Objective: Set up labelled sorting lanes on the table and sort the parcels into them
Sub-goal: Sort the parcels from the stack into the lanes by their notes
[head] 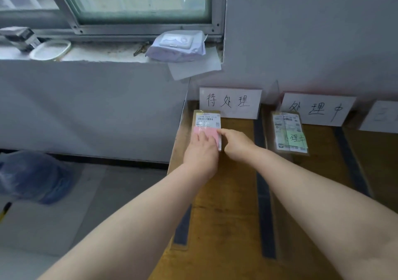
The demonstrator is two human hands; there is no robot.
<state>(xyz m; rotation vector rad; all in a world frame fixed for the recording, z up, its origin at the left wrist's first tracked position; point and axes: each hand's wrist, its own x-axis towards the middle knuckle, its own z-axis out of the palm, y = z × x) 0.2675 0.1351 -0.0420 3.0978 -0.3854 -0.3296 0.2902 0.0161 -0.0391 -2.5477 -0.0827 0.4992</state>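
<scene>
At the middle of the frame, in the left lane of the table (226, 193), a flat parcel (207, 118) lies label-up just below the sign (229, 102). A pink note (210, 133) sits on its lower half. The left hand (201, 152) rests flat on the note, fingers stretched out and grasping nothing. The right hand (237, 145) comes in from the right with one fingertip on the note's edge and the other fingers tucked under; whether it pinches the paper I cannot tell. To the right, past a dark tape strip (263, 193), a second parcel (280, 129) with a green note (296, 138) lies in the next lane.

The parcel looks thin, light and fairly stiff, with a glossy face that is likely slippery under a palm. The note is flimsy and may curl, so it is best smoothed from the middle outward. To shift the parcel, take it by its long side edges, thumb on top.
</scene>
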